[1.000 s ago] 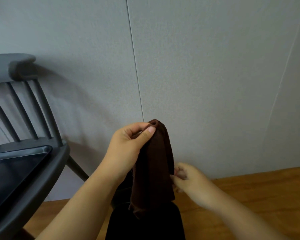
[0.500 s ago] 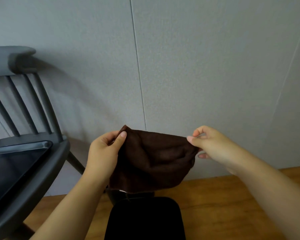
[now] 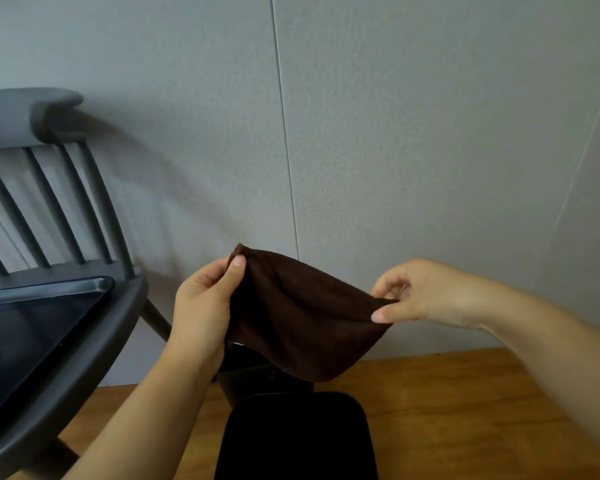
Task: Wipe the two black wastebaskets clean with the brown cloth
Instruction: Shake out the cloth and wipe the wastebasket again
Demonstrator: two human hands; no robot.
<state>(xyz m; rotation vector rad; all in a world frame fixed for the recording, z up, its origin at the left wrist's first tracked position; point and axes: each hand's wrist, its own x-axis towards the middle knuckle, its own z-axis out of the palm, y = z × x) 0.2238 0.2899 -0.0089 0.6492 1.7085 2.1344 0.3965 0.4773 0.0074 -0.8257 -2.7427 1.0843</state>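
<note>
Both hands, left hand (image 3: 201,303) and right hand (image 3: 413,296), are pinching the brown cloth (image 3: 302,320) above the wastebaskets (image 3: 295,434); such light pinches are risking dropping it.

There is one view only, from a wide-angle camera worn on the person's head. It looks forward and down, facing a pale grey panelled wall (image 3: 413,150) close ahead, which fills the upper frame. A brown wooden floor (image 3: 465,410) lies below, a dark grey spindle-backed chair (image 3: 94,209) cuts in at left, and straight lines bow near the edges.
</note>
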